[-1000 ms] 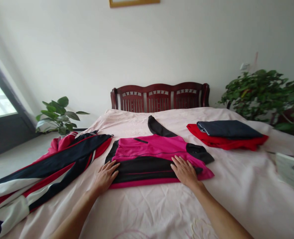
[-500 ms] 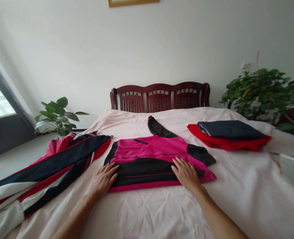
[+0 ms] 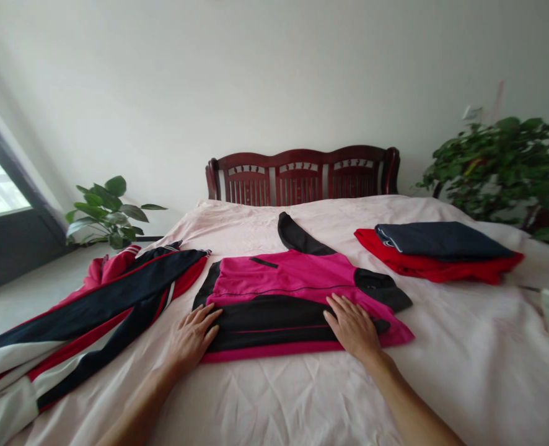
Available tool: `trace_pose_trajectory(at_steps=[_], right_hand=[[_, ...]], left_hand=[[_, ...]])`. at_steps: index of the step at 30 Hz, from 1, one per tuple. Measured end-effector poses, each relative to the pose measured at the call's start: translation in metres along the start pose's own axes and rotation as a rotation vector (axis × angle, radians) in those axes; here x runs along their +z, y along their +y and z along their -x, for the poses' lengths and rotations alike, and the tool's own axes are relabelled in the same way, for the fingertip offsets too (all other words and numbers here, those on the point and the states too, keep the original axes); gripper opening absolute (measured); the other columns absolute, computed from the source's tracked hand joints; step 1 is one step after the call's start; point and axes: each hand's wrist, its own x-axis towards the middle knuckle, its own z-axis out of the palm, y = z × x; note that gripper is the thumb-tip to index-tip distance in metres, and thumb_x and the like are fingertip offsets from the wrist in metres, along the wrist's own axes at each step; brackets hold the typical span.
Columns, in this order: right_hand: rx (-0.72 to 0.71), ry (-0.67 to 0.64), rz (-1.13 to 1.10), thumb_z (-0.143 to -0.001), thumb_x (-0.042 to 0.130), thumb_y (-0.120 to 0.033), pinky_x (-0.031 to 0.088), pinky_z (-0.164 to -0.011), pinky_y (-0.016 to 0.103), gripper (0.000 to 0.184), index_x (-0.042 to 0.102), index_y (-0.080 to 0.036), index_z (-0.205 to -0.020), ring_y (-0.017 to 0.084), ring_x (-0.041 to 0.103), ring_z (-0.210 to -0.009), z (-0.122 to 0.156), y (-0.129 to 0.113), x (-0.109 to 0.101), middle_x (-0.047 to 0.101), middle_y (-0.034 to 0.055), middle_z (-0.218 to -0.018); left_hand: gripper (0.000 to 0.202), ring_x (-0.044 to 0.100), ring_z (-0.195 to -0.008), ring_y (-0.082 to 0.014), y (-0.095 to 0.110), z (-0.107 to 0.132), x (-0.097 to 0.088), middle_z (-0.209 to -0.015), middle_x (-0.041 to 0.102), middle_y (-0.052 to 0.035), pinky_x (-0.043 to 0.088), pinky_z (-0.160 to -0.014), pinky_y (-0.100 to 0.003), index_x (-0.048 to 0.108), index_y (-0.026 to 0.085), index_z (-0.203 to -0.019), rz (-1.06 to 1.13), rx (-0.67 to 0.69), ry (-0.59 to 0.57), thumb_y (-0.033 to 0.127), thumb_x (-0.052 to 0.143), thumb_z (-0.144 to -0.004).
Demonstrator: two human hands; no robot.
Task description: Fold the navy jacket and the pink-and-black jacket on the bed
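Observation:
A magenta and black jacket lies partly folded on the bed, its near side turned in with a black sleeve laid along it. The other black sleeve sticks out towards the headboard, and the dark collar points right. My left hand rests on the jacket's left end, fingers spread. Flat on the near right part lies my right hand, its fingers also stretched out. Neither hand grips the cloth.
Navy, red and white clothes are spread along the bed's left side. To the right sits a stack of folded clothes, navy over red. A wooden headboard stands behind the pale bedsheet, with plants at both sides.
The view has tilted slightly down and shifted, so the picture frame on the wall is out of sight. Both hands stay on the jacket, which looks the same.

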Motion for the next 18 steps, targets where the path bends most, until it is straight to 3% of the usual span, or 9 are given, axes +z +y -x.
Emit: trace_pose_trajectory(at_steps=[18], right_hand=[[0.013, 0.013, -0.028, -0.099, 0.034, -0.046, 0.032, -0.113, 0.048, 0.053, 0.054, -0.021, -0.142, 0.028, 0.045, -0.137, 0.0017, 0.0002, 0.0007, 0.051, 0.0075, -0.149]], left_hand=[[0.044, 0.04, -0.142, -0.026, 0.0023, 0.0005, -0.0013, -0.152, 0.049, 0.0013, 0.032, -0.118, -0.048, 0.055, 0.038, -0.14, -0.047, -0.015, -0.04, 0.041, 0.043, -0.098]])
